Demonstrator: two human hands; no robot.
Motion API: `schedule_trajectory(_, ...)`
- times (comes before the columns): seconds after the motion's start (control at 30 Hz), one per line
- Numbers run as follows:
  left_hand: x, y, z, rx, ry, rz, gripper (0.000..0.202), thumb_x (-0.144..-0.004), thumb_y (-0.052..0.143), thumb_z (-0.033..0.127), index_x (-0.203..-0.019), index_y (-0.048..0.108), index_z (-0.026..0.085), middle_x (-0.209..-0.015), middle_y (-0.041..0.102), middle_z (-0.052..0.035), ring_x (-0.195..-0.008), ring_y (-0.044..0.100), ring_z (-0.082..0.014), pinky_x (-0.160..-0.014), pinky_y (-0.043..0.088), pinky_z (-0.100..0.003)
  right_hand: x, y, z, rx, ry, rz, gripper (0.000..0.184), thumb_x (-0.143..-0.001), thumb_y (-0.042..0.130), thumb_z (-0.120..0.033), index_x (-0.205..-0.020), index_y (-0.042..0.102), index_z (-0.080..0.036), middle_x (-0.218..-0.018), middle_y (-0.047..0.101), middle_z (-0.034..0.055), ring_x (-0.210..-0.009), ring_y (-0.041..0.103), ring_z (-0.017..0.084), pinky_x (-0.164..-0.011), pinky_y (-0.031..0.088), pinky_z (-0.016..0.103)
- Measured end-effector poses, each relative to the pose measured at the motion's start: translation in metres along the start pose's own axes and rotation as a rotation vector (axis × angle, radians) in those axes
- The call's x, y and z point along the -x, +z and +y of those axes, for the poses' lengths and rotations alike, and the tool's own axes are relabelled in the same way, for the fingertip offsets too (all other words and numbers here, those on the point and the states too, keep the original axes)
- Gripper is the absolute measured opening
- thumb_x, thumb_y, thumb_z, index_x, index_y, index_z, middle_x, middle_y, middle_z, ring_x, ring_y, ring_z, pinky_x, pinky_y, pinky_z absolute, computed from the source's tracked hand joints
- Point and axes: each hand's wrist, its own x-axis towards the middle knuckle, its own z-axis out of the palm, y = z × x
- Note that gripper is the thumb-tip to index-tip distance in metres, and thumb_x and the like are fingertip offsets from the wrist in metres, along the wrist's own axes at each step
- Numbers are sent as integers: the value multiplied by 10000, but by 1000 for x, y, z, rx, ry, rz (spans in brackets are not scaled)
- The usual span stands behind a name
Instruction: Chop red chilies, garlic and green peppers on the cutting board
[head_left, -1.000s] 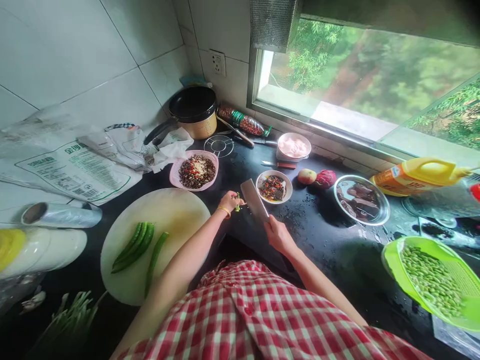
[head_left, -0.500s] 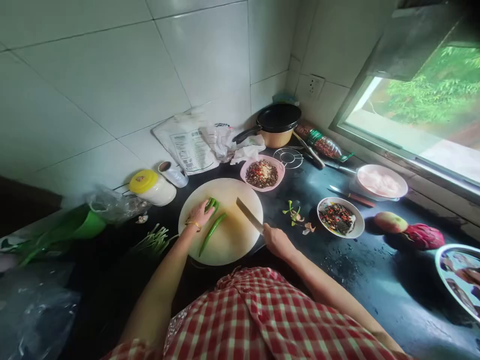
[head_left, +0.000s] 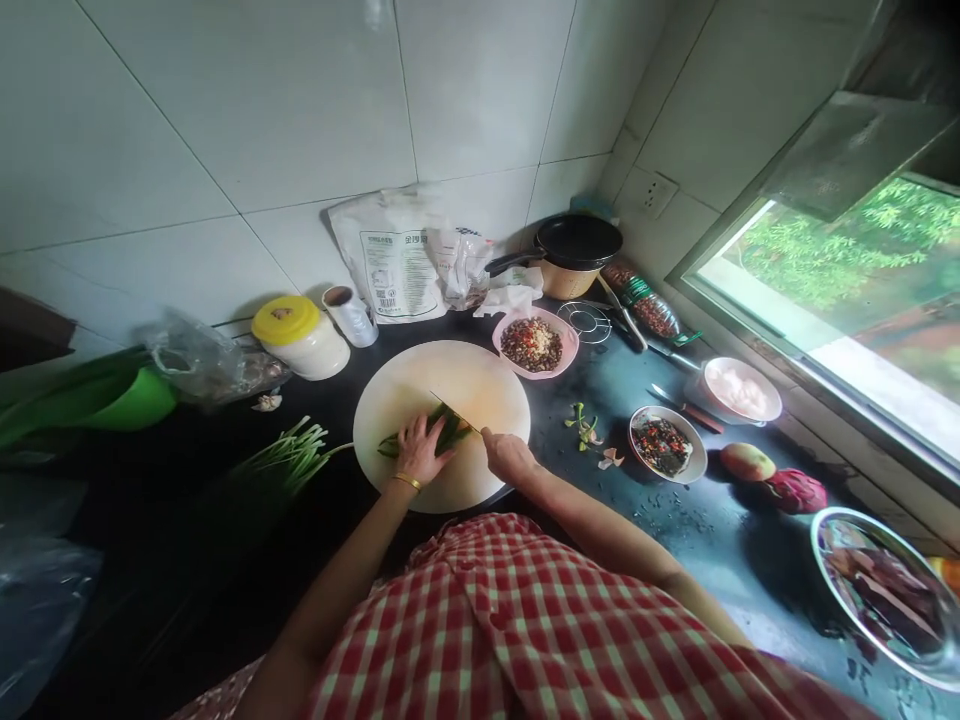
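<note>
My left hand [head_left: 421, 449] bears down with bent fingers on long green chili peppers [head_left: 451, 431], bunched on the round white cutting board [head_left: 390, 385]. The pepper ends stick out on both sides of the hand; the middle is hidden beneath it. Closed around the handle of a kitchen knife [head_left: 454, 411] is my right hand [head_left: 511, 461], at the right part of the board. The blade points up and left, right beside the peppers and seen nearly edge-on. Whether it touches them I cannot tell.
Behind the board stand a yellow-lidded jar [head_left: 300, 340], a pink bowl [head_left: 540, 343] of chopped food and a black pan [head_left: 577, 243]. Scallions [head_left: 292, 450] lie left. To the right are a sauce bowl [head_left: 667, 445], a small knife [head_left: 686, 408], a dragon fruit [head_left: 797, 491] and a metal basin [head_left: 819, 570].
My left hand has gathered the separate peppers together near the board's middle. My right hand has brought the knife leftward, up to the peppers. The view has shifted a little.
</note>
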Motion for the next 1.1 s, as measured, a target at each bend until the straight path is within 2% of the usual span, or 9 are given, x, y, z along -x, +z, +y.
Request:
schedule_trajectory(0.17,-11,-3,4,56,60,41,484,-792,473,463,-1224,501,246,-1218,463,-141,-1131,420,-293,-947,297,-455,-3,0,-6,4,-1,3,268,-825,342,-82,-1048,479,-143,-842,644,86,-771,622,182,-649,416,255)
schedule_trajectory(0.3,-10,2,0,87,55,60,377,-809,465,383,-1154,565,268,-1167,496,-122,-1052,464,-274,-886,355,-421,-2,-7,2,-49,44,60,253,-858,318,-123,-1050,481,-150,-829,639,68,-736,617,173,-596,389,243)
schedule_trajectory(0.5,1,15,-12,95,82,122,336,-814,473,379,-1106,606,279,-1209,508,-110,-1086,460,-258,-910,361,-409,25,-15,23,-157,141,110,268,-887,277,-143,-1079,465,-137,-798,627,60,-687,597,130,-547,347,216)
schedule_trajectory(0.63,4,13,-12,42,88,103,345,-811,476,390,-1113,604,282,-1202,517,-109,-1089,468,-254,-914,368,-407,42,-6,25,-232,100,62,284,-846,308,-87,-1063,474,-163,-786,617,45,-633,576,119,-515,335,220)
schedule_trajectory(0.73,3,10,-10,-8,86,85,365,-804,483,384,-1132,594,269,-1215,499,-115,-1103,459,-265,-920,362,-416,44,2,27,-345,104,22,306,-815,323,-58,-1052,482,-169,-784,617,45,-605,559,108,-515,341,210)
schedule_trajectory(0.9,4,9,-9,-62,80,38,350,-787,503,374,-1099,616,263,-1181,491,-121,-1083,468,-272,-908,363,-417,37,12,52,-577,112,61,293,-848,285,-106,-1063,480,-139,-759,615,51,-623,553,116,-553,365,209)
schedule_trajectory(1.0,3,7,-9,-79,75,25,335,-785,503,373,-1074,627,260,-1168,489,-119,-1079,467,-271,-909,359,-411,34,11,65,-605,84,39,308,-843,284,-109,-1090,466,-128,-736,609,49,-596,543,125,-541,362,222)
schedule_trajectory(1.1,1,4,-5,-85,52,-1,335,-793,486,381,-1065,628,247,-1167,490,-124,-1083,462,-276,-911,349,-413,29,0,63,-588,1,-48,329,-804,327,-71,-1097,458,-145,-804,614,54,-629,557,127,-553,376,219)
